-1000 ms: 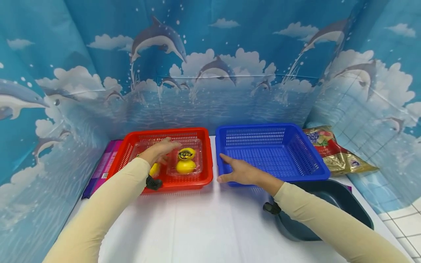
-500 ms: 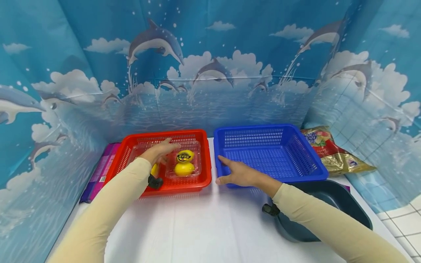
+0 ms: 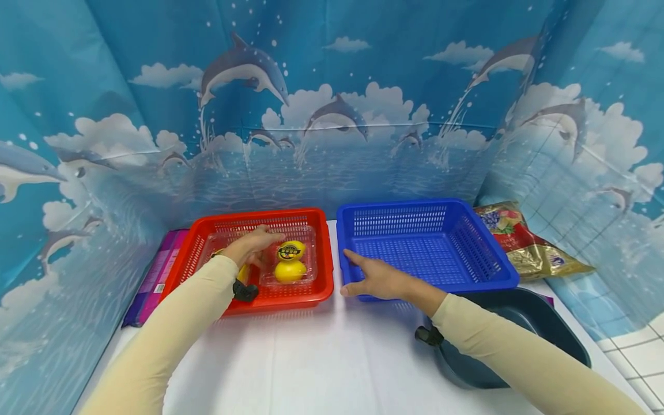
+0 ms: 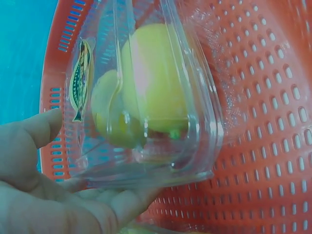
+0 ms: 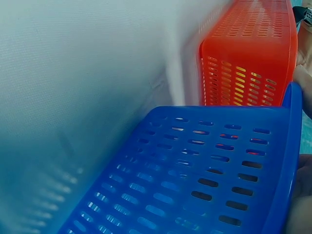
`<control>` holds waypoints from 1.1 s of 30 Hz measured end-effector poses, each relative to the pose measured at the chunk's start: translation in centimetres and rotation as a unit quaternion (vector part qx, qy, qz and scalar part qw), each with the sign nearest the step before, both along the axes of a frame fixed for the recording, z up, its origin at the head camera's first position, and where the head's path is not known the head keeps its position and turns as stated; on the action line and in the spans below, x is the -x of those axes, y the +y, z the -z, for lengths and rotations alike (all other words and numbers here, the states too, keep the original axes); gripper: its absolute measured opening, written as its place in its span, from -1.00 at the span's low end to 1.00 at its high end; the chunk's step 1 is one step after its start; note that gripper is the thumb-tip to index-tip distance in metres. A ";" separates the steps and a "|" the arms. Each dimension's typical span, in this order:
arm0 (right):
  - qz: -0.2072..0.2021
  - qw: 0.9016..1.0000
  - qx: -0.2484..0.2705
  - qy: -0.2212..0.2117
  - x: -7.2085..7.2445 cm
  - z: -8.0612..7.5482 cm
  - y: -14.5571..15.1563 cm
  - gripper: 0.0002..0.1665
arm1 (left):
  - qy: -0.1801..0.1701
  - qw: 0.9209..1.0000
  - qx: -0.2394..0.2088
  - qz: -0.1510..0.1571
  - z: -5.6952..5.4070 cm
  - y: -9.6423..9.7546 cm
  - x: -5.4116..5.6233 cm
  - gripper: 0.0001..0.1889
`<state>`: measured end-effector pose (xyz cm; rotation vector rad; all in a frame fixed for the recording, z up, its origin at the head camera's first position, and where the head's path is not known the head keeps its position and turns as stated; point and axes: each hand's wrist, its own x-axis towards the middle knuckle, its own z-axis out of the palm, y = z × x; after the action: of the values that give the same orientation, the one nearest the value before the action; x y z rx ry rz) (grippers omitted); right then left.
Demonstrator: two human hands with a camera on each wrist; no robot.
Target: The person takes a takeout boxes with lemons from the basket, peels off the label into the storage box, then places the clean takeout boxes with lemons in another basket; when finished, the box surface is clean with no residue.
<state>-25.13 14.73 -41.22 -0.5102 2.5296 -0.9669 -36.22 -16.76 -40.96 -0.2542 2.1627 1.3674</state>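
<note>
In the red basket (image 3: 324, 288), a clear plastic box (image 3: 313, 276) holds two yellow lemon-like fruits (image 3: 290, 271) and bears a dark label (image 3: 291, 251). My left hand (image 3: 249, 249) is beside the box's left side. In the left wrist view, its thumb is raised apart from the clear box (image 4: 200, 146) and its fingers extend along the box's lower edge. Another clear box with yellow contents lies partly hidden under this hand. My right hand (image 3: 381, 278) is at the blue basket's (image 3: 498, 282) near left corner, thumb and index spread; whether it touches the rim cannot be told.
A dark green basin (image 3: 565, 328) stands at the right, partly under the right sleeve. Behind it lies a red and gold bag (image 3: 526, 245). A purple packet (image 3: 161, 276) sits left of the red basket. A dolphin curtain (image 3: 332, 144) hangs around the white table (image 3: 311, 369).
The head view shifts slightly. My left hand's fingers move a little lower and bend closer to the box's left side. The right hand stays about the same beside the blue basket.
</note>
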 end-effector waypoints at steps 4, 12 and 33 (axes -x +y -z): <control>-0.002 1.000 0.003 0.000 0.0 0.0 0.1 0.30 | -0.004 1.000 0.001 -0.007 0.0 0.1 -0.1 -0.01; 0.003 1.000 0.000 0.002 0.0 0.0 0.1 0.30 | -0.009 1.000 0.015 -0.002 0.3 0.3 -0.1 -0.13; 0.003 1.000 0.013 -0.001 -0.1 0.3 0.2 0.28 | 0.020 1.000 -0.009 -0.017 0.7 0.4 -0.4 -0.05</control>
<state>-25.02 14.89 -41.47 -0.5101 2.5217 -1.0028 -35.80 -16.40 -41.67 -0.2599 2.1878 1.4217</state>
